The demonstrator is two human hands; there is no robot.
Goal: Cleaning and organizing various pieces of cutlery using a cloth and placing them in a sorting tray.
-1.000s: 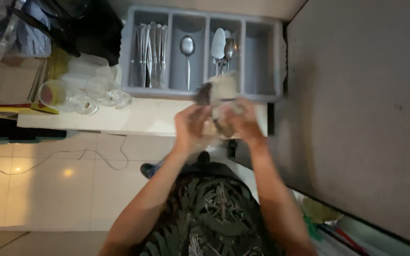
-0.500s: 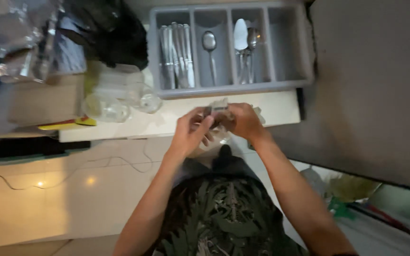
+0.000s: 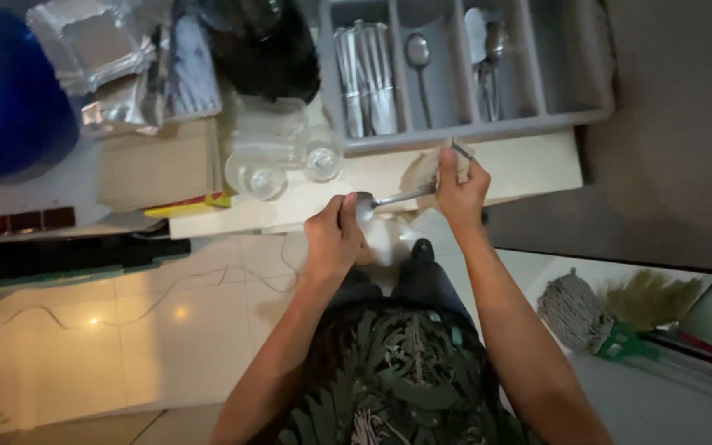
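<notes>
Left hand (image 3: pixel 333 235) fingers are gripping the spoon (image 3: pixel 389 200) bowl; right hand (image 3: pixel 459 185) fingers are pinching its handle with a cloth (image 3: pixel 426 169). Grey cutlery tray (image 3: pixel 463 128) is lying at 12 o'clock, clear glasses (image 3: pixel 282 161) at 10 o'clock on the bench (image 3: pixel 529 165).
</notes>
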